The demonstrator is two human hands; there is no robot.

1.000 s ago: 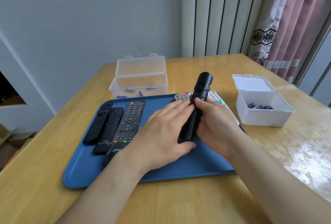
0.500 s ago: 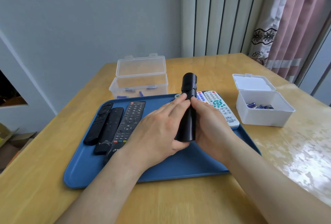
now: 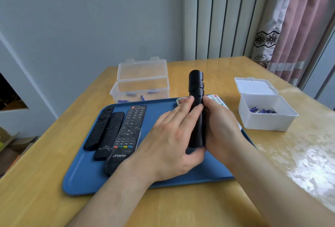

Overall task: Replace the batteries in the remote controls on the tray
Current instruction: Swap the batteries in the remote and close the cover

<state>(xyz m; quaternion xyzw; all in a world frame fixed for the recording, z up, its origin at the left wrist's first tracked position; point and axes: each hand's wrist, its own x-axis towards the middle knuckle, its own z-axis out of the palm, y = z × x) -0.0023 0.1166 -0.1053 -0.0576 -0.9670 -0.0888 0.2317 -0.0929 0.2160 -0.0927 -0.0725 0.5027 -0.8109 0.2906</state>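
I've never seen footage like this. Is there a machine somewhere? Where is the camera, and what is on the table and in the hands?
There is no machine here. These are a person's two bare hands, filmed by a single wide-angle camera worn on the head, which looks forward and down.

The right hand grips a black remote, held roughly upright above a blue tray. The left hand lays its straight fingers across the front of that remote.

Three dark remotes lie side by side on the left of the tray. A white remote is partly hidden behind the hands.

On the wooden table stand a clear box and a white box. Both are open and hold small batteries.
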